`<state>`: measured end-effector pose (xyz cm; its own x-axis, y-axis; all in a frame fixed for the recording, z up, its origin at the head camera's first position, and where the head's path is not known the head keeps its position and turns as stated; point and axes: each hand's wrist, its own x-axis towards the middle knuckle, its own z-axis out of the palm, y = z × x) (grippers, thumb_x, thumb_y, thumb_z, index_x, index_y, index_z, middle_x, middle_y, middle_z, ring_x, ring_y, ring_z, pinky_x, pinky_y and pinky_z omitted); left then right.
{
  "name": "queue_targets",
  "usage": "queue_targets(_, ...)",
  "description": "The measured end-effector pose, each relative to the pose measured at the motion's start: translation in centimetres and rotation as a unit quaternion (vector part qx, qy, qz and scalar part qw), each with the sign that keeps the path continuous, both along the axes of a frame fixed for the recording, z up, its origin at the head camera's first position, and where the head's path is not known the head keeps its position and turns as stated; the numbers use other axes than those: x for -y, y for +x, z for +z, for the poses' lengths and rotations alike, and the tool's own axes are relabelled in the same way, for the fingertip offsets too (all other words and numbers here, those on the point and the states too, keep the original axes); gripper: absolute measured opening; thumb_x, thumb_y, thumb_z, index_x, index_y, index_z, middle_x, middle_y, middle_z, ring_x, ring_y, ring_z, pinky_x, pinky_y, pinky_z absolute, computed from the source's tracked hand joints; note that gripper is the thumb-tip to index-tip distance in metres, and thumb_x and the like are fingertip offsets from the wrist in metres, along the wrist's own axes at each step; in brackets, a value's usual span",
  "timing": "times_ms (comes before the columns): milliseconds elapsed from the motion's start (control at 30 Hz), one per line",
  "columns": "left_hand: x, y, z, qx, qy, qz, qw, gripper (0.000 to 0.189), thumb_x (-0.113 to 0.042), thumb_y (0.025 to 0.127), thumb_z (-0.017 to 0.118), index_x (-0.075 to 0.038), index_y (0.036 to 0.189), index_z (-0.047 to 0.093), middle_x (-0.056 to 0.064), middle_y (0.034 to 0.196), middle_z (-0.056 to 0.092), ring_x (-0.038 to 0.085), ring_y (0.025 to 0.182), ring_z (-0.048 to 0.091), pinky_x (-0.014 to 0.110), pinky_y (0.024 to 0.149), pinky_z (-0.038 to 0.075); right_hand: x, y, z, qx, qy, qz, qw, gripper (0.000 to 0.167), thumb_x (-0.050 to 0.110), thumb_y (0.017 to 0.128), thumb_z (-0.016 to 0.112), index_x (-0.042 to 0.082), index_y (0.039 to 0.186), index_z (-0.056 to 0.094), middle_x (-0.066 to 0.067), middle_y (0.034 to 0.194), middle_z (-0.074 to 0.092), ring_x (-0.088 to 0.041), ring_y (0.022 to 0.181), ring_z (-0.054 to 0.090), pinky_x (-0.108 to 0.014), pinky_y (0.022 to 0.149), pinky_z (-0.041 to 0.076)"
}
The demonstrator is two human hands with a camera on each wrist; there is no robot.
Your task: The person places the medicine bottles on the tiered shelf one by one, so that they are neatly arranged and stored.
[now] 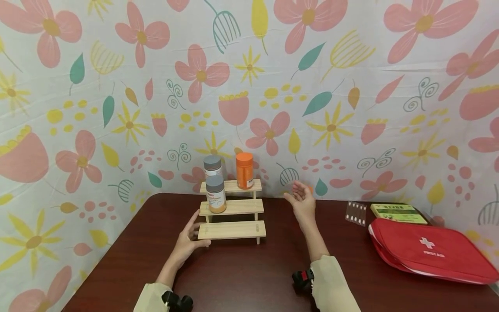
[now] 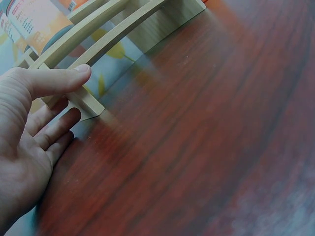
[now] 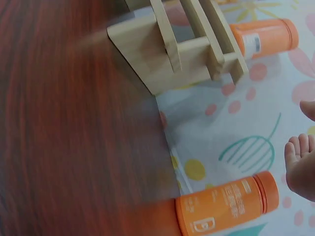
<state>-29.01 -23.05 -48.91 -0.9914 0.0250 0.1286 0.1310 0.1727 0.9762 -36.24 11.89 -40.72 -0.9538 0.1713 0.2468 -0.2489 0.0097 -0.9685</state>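
Note:
A three-step wooden display stand (image 1: 234, 232) stands on the table. My left hand (image 1: 185, 242) is at its left end, thumb along the front of the lowest step and fingers beside the end; in the left wrist view the thumb (image 2: 61, 81) overlaps the step. A grey-capped bottle (image 1: 216, 195) is on the middle step, another grey-capped bottle (image 1: 212, 167) and an orange bottle (image 1: 244, 171) on the top one. My right hand (image 1: 304, 203) is raised right of the stand, fingers loosely bent and holding nothing. It mostly hides a second orange bottle (image 3: 226, 206).
A blister pack (image 1: 356, 213) and a green-yellow box (image 1: 398, 213) lie at the back right. In front of them is a red first aid bag (image 1: 432, 253). A flower-patterned cloth (image 1: 273, 86) hangs behind the dark wooden table (image 1: 241, 277).

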Motion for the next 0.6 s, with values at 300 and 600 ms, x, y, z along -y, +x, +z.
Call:
queue_targets(300, -0.1, -0.1, -0.3, -0.005, 0.006, 0.001, 1.0, 0.101, 0.001, 0.078, 0.078, -0.031, 0.156, 0.022, 0.023, 0.144, 0.046, 0.016, 0.098, 0.061, 0.03, 0.073, 0.058, -2.6, -0.2, -0.2, -0.016, 0.002, -0.063, 0.9979, 0.058, 0.003, 0.09, 0.068, -0.001, 0.142, 0.043, -0.022, 0.14, 0.044, -0.029, 0.131, 0.044, -0.039, 0.118, 0.033)
queue_targets(600, 0.0, 0.1, -0.1, -0.004, -0.006, 0.002, 1.0, 0.102, 0.001, 0.078, 0.078, -0.026, 0.157, 0.02, 0.023, 0.143, 0.049, 0.017, 0.099, 0.062, 0.028, 0.079, 0.054, -4.1, -0.5, -1.0, -0.016, 0.0, -0.081, 0.9966, 0.063, 0.005, 0.091, 0.067, -0.002, 0.145, 0.038, -0.025, 0.143, 0.042, -0.032, 0.135, 0.041, -0.041, 0.119, 0.031)
